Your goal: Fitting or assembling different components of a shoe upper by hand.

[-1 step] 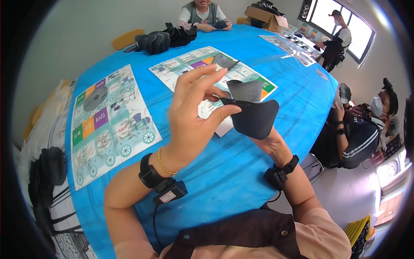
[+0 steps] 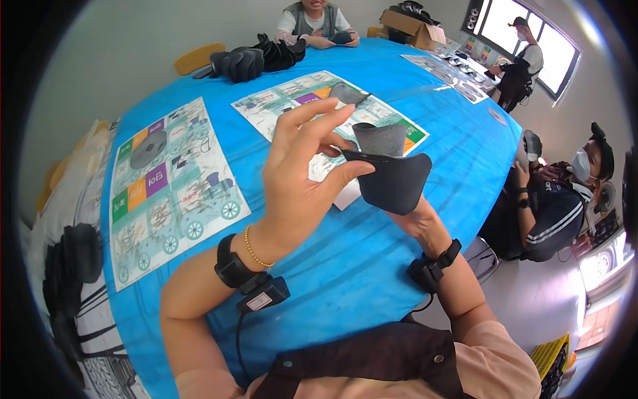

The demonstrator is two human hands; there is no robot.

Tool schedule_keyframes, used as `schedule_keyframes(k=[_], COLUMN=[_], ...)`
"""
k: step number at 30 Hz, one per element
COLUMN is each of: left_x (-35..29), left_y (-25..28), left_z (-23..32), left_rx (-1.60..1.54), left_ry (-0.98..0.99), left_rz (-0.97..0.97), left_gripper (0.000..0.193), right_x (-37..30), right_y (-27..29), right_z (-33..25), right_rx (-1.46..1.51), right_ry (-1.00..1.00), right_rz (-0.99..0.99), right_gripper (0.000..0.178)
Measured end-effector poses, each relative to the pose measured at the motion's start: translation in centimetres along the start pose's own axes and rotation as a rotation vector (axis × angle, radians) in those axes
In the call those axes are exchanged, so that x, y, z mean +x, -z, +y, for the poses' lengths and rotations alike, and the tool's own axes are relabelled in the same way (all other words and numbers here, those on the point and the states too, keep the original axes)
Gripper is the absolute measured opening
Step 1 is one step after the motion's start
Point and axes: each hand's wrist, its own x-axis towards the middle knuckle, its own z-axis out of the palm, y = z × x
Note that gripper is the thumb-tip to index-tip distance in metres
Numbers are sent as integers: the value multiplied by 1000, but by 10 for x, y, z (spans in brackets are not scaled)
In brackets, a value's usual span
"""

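Pad [image 2: 399, 183], black and curved, is held over the blue surface [image 2: 345, 282], its left edge pinched by the left hand [image 2: 296, 166]. The right hand [image 2: 417, 218] is behind its lower edge, fingers hidden, grip impossible to tell. Left of the pad lies a sheet [image 2: 176, 199].

Dark piece [image 2: 397, 183] mostly hides right grip [image 2: 416, 218]; top edge crops one co-worker [image 2: 318, 25].

A dark brown, studded apron [image 2: 372, 350] covers a peach top [image 2: 495, 356]; the left wrist [image 2: 271, 241] wears a gold beaded bracelet [image 2: 252, 251] and black strap [image 2: 230, 263] with cabled, white-labelled box [image 2: 269, 293], the right wrist [image 2: 433, 246] a black band [image 2: 449, 255].
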Motion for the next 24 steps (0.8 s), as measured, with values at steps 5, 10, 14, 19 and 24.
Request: schedule_keyframes(k=[5, 10, 14, 19, 24], left_x=[4, 10, 13, 16, 18], left_y=[3, 5, 10, 13, 16], left_z=[2, 5, 7, 8, 5], left_rx=[11, -49, -28, -37, -3], left_ry=[25, 18, 62, 39, 23], left_rz=[-52, -96, -143, -176, -266], left_gripper=[60, 57, 60, 58, 60], right_x=[-4, -4, -8, -10, -11], right_y=[0, 2, -6, 0, -4], right_z=[-1, -1, -1, 1, -1], right_rx=[26, 8, 8, 12, -13], right_ry=[-50, -99, -62, -73, -81], right_rz=[28, 44, 138, 141, 167], right_gripper=[68, 71, 68, 65, 64])
